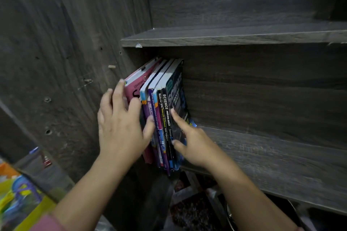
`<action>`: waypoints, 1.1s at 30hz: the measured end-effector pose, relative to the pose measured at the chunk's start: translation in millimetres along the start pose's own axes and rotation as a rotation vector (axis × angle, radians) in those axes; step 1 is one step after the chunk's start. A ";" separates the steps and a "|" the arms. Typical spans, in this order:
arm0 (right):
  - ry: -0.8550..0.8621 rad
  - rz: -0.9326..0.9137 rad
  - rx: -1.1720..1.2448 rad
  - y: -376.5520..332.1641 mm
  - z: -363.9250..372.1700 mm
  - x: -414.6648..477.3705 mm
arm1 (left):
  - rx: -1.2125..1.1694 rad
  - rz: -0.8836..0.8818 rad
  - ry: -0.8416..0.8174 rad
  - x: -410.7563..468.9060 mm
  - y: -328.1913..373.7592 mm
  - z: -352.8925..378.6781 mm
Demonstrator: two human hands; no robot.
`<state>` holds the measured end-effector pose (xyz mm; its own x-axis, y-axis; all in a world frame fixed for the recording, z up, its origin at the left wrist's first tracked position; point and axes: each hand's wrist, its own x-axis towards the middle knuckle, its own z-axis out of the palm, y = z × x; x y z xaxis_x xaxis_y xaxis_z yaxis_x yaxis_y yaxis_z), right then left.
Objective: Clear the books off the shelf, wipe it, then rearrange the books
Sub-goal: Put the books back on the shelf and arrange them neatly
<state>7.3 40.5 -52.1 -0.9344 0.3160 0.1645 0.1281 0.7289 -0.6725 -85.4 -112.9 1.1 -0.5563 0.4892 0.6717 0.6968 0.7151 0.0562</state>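
Colourful paperback books (163, 110) stand on a dark grey wooden shelf (266, 157), pressed between left hand (120, 127) and right hand (197, 146), fingers straight, gripping nothing.

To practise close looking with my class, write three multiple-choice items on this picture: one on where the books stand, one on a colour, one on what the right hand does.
1. Where on the shelf do the books stand?
A. At its left end, against the side wall.
B. In the middle.
C. At its right end.

2. What colour is the cover of the leftmost book?
A. Green.
B. Pink.
C. Orange.

3. What is the right hand doing?
A. Holding a cloth.
B. Gripping the shelf edge.
C. Touching the dark Science book with a straight forefinger.

Answers: 1 A, the row meets the side wall. 2 B, pink shows beside the left hand's fingers. 3 C, the fingertip lies on that book.
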 end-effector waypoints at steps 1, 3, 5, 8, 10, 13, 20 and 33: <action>-0.034 0.009 -0.016 -1.0 0.9 -0.7 | -0.033 -0.035 0.012 -8.3 3.2 -2.5; -0.089 0.032 -0.020 -3.1 3.1 -1.5 | -0.164 -0.177 0.026 -18.4 6.5 -9.6; -0.108 0.049 -0.007 -2.2 5.3 -1.1 | -0.243 -0.312 0.031 -13.5 5.0 -13.5; -0.109 0.061 0.009 0.0 5.4 -0.8 | -0.234 -0.312 -0.047 9.5 4.0 -17.4; -0.117 0.058 -0.010 0.9 5.4 -2.6 | -0.217 -0.295 -0.167 19.8 6.2 -19.0; -0.123 0.036 -0.100 5.7 4.9 -5.8 | -0.093 -0.287 -0.230 16.3 7.9 -30.2; -0.197 0.016 -0.220 16.7 4.2 -20.1 | 0.363 -0.287 -0.435 -3.8 7.5 -79.7; -0.114 0.132 -0.179 42.4 -26.5 -35.5 | 0.353 0.069 -0.584 36.6 71.4 -139.9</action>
<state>54.7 76.3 -67.3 -0.9357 0.3527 -0.0055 0.2990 0.7849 -0.5428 7.3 -113.8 133.0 -0.7380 0.6578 0.1506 0.6053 0.7439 -0.2830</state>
